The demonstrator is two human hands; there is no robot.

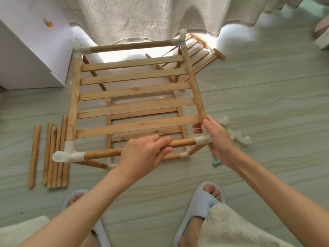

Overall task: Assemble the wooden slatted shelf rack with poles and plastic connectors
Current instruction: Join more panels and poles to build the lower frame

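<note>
Both your hands grip the near edge of the slatted shelf rack (135, 97), which stands on the floor.

Your left hand (146, 151) curls round the front pole (179, 143); your right hand (218, 138) clasps the near-right plastic connector (203, 139) (spare poles (53, 155) lie left; loose connectors (236, 135) lie right).

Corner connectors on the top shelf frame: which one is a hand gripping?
The near-right connector: the right hand wraps round it where the front pole meets the side pole. The near-left, far-left and far-right connectors are untouched.
</note>
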